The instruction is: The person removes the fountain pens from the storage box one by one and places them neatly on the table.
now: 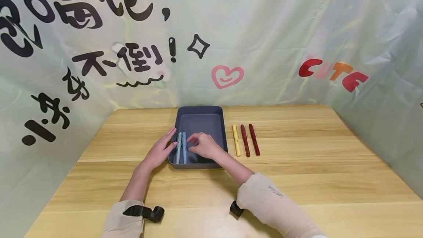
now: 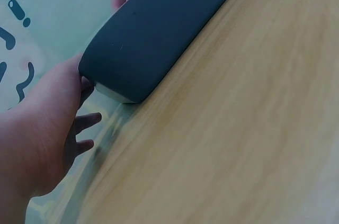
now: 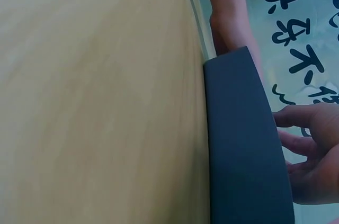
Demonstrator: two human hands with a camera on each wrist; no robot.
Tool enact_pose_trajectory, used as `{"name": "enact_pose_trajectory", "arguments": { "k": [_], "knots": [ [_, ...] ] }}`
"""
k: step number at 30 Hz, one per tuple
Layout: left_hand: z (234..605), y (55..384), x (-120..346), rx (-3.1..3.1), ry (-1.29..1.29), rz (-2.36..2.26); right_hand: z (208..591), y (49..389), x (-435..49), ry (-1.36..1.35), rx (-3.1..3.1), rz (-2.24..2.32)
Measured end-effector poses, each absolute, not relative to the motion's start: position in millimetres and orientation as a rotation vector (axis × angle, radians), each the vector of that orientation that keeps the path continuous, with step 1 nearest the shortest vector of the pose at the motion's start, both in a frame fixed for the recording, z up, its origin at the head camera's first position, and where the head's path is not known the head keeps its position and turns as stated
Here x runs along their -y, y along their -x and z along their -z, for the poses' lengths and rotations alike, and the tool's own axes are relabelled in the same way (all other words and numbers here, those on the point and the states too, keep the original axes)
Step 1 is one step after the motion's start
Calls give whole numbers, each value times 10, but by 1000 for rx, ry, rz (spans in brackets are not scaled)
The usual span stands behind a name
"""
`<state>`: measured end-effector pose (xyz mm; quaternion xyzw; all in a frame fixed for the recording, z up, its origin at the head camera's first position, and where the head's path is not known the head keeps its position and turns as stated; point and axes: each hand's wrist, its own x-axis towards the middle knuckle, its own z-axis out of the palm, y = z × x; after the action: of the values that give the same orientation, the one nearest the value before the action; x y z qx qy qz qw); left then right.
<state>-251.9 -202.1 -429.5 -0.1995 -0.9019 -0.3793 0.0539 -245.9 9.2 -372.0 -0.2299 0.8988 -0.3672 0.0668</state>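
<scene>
- Currently, the blue pen (image 1: 184,151) is seen inside the tray (image 1: 201,122), mid-frame, just left of the right hand (image 1: 205,146), its nearer hand; its long axis is aimed up-frame.
- Right fingers are loosely bent; nothing is seen gripped.
- Left hand (image 1: 160,152) is laid, fingers extended, along the tray's left rim, thumb near the pale green pen (image 1: 178,153).
- Both pens are contained at the tray's lower left.
- Yellow pen (image 1: 236,141) and two dark red pens (image 1: 245,141) are lined up outside, right of tray.
</scene>
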Motion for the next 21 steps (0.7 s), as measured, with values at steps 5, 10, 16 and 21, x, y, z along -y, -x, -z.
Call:
{"name": "enact_pose_trajectory", "arguments": {
  "k": [5,10,16,21],
  "knots": [
    [4296,2522,2024,2747,607,1144,3754,2463,-28,691,-2684,1106],
    [4292,2514,2019,2741,607,1156,3792,2481,17,683,-2680,1081],
    [4304,2517,2010,2742,612,1161,3830,2507,45,672,-2650,1066],
    [4298,2515,2018,2737,603,1173,3852,2529,68,674,-2640,1069]
  ]
}}
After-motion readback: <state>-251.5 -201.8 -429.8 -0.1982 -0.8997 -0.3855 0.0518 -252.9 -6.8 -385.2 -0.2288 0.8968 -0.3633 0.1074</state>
